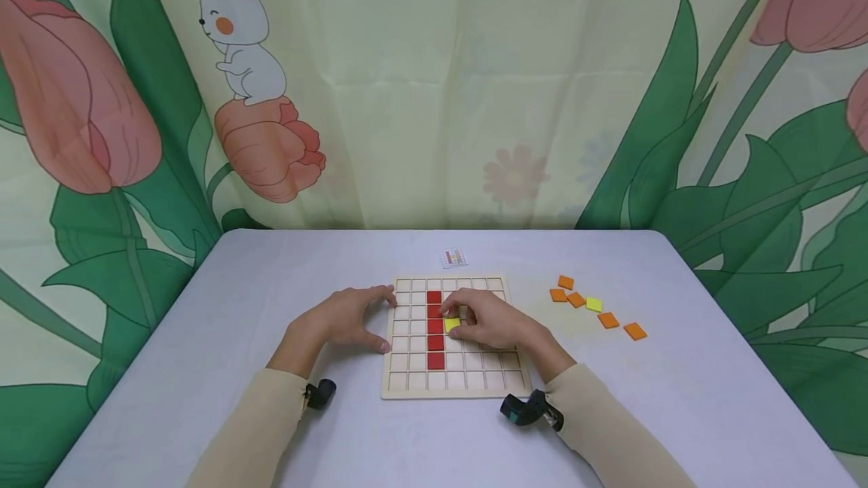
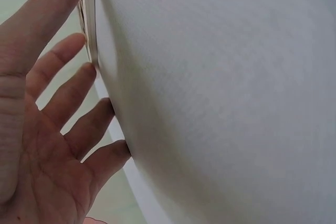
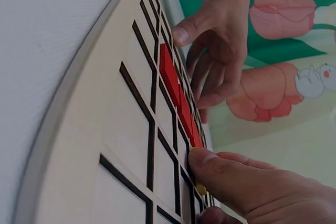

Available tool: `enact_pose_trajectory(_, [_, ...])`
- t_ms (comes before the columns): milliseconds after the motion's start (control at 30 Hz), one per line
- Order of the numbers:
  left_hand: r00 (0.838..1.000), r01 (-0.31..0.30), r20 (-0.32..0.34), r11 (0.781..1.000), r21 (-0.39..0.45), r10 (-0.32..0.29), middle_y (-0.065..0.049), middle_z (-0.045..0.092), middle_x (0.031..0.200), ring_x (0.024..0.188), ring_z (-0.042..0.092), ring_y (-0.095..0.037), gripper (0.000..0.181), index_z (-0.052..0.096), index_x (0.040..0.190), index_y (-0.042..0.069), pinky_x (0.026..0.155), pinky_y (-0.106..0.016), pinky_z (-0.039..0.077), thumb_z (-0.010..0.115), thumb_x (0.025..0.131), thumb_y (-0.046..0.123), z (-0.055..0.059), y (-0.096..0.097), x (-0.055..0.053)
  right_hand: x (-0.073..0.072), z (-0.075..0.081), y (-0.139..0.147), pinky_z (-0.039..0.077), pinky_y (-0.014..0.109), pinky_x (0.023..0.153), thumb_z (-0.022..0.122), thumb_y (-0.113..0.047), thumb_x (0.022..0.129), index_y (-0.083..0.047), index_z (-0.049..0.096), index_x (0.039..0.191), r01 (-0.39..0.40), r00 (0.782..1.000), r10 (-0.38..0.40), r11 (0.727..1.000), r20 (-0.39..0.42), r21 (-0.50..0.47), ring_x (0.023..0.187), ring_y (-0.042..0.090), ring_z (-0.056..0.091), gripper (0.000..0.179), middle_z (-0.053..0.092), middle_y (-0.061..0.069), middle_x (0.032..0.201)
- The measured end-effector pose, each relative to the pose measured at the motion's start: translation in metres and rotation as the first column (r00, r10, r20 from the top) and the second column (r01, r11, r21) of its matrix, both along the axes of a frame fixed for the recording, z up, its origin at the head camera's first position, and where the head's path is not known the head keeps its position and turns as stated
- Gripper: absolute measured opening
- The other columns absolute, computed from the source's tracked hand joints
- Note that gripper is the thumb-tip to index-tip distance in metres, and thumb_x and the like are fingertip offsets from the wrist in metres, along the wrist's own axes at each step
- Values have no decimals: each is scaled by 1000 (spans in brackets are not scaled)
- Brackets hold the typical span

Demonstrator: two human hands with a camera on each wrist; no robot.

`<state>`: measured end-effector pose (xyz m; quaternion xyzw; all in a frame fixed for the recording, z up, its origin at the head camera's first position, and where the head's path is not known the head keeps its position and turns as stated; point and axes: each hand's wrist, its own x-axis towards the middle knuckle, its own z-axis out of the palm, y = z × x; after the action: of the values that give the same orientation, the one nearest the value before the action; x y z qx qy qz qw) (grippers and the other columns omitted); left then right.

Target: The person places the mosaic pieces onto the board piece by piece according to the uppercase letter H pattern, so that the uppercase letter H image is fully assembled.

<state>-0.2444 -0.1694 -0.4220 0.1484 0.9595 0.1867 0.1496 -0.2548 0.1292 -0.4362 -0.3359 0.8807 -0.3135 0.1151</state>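
Note:
A wooden grid board (image 1: 388, 390) lies on the table, with a column of several red square tiles (image 1: 435, 343) set in its cells. My right hand (image 1: 491, 318) pinches a yellow square tile (image 1: 452, 324) between thumb and fingers, at the cells just right of the red column. In the right wrist view that yellow tile (image 3: 200, 188) is mostly covered by the thumb. My left hand (image 1: 342, 316) is at the board's left edge, thumb and fingers spread and touching it. The left wrist view shows that hand's fingers (image 2: 71, 98) loosely bent, holding nothing.
To the right of the board lie several loose orange tiles (image 1: 608, 320) and one yellow tile (image 1: 593, 304). A small card with a printed coloured grid (image 1: 453, 257) lies behind the board. A curtain with printed tulips and a rabbit hangs beyond the white table (image 1: 305, 262).

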Motion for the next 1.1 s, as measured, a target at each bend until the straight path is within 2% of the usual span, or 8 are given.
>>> enact_pose_trajectory(300, [1000, 16, 5, 1000, 0, -16, 5, 46, 159, 146, 44, -28, 73, 59, 130, 37, 116, -54, 39, 95, 67, 48, -1, 3, -1, 3, -1, 3, 49, 29, 72, 78, -22, 93, -17, 63, 132, 41, 999, -41, 999, 2, -3, 75, 12, 54, 42, 62, -7, 104])
enact_pose_trajectory(733, [998, 55, -11, 998, 12, -55, 5, 47, 158, 144, 46, -27, 71, 59, 129, 36, 115, -53, 41, 95, 68, 48, -5, 10, -5, 6, -1, 15, 50, 29, 72, 78, -23, 93, -16, 64, 129, 65, 998, -65, 998, 4, -22, 76, 12, 56, 39, 63, -6, 105])
enact_pose_trajectory(833, [998, 66, -13, 998, 12, -65, 2, 47, 159, 144, 46, -29, 73, 59, 130, 34, 114, -54, 42, 95, 68, 49, -5, 8, -4, 8, 0, 20, 51, 29, 76, 79, -24, 93, -17, 64, 129, 73, 997, -72, 995, 19, -61, 82, 12, 59, 40, 65, -5, 108])
enact_pose_trajectory(967, [999, 37, -11, 999, -20, -37, 2, 46, 159, 144, 46, -29, 75, 58, 131, 35, 114, -53, 41, 95, 67, 48, -4, 1, -1, 10, 0, 27, 54, 31, 84, 77, -29, 94, -15, 64, 131, 80, 996, -72, 986, 60, -148, 97, 14, 62, 41, 67, 0, 118])
enact_pose_trajectory(1100, [999, 41, -18, 999, -9, -41, 2, 47, 159, 143, 47, -30, 74, 58, 131, 36, 114, -55, 42, 95, 68, 48, -2, -4, -2, 12, 2, 43, 55, 37, 90, 77, -30, 94, -14, 65, 131, 151, 984, -124, 964, 130, -221, 106, 19, 62, 42, 66, 3, 125])
